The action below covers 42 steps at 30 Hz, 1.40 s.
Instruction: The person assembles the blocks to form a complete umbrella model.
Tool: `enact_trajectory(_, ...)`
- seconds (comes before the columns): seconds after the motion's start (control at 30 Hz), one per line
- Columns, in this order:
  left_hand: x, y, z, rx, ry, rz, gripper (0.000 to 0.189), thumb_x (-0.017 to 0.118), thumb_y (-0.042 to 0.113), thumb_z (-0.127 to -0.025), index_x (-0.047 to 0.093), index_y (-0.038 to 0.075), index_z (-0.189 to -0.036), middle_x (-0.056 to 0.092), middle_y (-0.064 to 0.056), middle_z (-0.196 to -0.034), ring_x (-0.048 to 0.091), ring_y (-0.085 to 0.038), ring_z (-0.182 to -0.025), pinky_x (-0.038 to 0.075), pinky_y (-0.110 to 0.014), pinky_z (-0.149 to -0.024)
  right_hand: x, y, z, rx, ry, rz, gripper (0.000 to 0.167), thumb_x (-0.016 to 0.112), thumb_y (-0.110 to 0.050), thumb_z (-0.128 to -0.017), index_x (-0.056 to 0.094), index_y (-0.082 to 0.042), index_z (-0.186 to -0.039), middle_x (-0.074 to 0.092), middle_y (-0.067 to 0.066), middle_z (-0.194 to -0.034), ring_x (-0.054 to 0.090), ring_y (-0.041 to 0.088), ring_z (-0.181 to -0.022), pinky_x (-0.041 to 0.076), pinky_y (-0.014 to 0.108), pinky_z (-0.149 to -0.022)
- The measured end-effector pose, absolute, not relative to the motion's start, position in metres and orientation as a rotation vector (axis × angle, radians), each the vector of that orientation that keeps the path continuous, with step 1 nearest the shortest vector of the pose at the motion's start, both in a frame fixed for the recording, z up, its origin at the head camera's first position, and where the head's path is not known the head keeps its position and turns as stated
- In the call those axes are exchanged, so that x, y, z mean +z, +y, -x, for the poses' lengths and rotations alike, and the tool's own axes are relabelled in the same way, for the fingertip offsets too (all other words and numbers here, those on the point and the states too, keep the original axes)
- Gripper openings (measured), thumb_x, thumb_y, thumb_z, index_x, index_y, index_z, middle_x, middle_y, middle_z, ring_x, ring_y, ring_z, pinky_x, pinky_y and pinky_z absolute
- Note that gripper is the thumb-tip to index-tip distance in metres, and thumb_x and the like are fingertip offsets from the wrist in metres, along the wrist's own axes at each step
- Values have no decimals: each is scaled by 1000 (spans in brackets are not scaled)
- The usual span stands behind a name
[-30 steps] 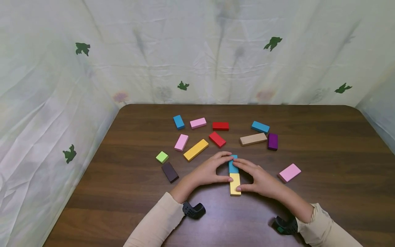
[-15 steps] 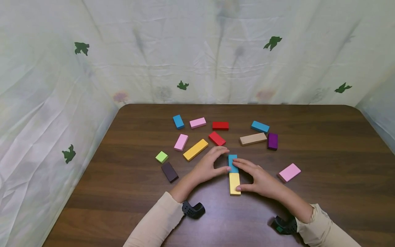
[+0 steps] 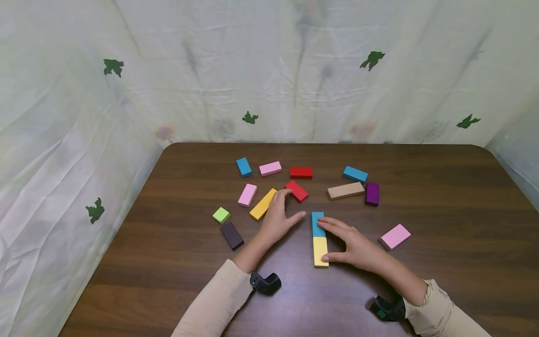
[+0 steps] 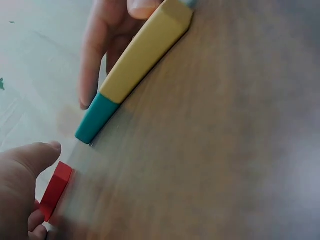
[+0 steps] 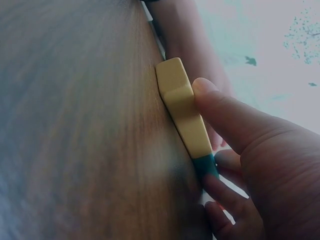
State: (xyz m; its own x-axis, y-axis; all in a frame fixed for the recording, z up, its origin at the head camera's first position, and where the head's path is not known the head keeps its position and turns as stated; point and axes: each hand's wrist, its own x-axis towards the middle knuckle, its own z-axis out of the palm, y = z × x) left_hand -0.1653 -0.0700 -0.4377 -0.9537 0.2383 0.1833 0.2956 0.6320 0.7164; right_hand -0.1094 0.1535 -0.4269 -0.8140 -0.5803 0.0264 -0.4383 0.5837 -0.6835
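Note:
A pale yellow block (image 3: 320,257) and a blue block (image 3: 316,229) lie end to end in a line on the table. My right hand (image 3: 358,245) rests along their right side, thumb on the yellow one and fingertips on the blue one. In the right wrist view, the thumb touches the yellow block's edge. My left hand (image 3: 277,220) is away from this pair, its fingers spread and holding nothing. Its fingertips are beside a red block (image 3: 297,192), and it partly covers a golden yellow block (image 3: 261,208). Whether it touches either cannot be made out.
Behind lie another red block (image 3: 301,172), a tan block (image 3: 345,190), a purple block (image 3: 372,194) and blue block (image 3: 355,174). Pink blocks, a green block (image 3: 221,215) and a dark block (image 3: 232,235) lie around. A pink block (image 3: 395,236) is at right.
My left hand has let go of the blue and yellow pair and moved left and away from me, towards the red block. My right hand has stayed in place.

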Motion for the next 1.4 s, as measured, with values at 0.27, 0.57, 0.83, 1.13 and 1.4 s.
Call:
enact_trajectory(0.27,-439,-68,177,-1241,-2754,314,70,71,27,-78,34,-1,-131,38,-14,-129,38,-23,-118,32,-35,-98,-427,154,109,-1051,2615,858,78,66,-51,-74,39,-14,-137,32,3,-141,31,23,-127,21,66,-91)
enact_trajectory(0.57,-441,-64,188,-1149,-2804,261,71,71,26,-78,34,0,-132,40,-14,-129,39,-23,-118,33,-34,-98,-427,154,109,-1045,2610,846,78,66,-51,-74,38,-15,-137,32,3,-141,30,23,-127,20,66,-91)
enact_trajectory(0.83,-439,-62,192,-1092,-2812,277,66,70,24,-79,37,-1,-130,43,-14,-126,41,-23,-116,33,-34,-98,-426,153,110,-1045,2601,831,78,66,-50,-74,38,-15,-137,31,3,-141,30,24,-127,20,64,-92)
enact_trajectory(1.13,-439,-64,191,-1150,-2767,435,62,69,20,-80,38,2,-130,41,-12,-129,39,-20,-119,30,-32,-99,-426,154,110,-1050,2595,840,78,67,-49,-74,38,-14,-137,31,3,-141,30,23,-127,20,63,-93)
enact_trajectory(1.4,-438,-63,189,-1128,-2815,674,57,65,22,-84,41,8,-133,37,-7,-137,33,-17,-125,28,-32,-101,-425,154,110,-1047,2598,844,77,67,-48,-75,38,-14,-138,32,4,-141,31,24,-127,21,64,-93)
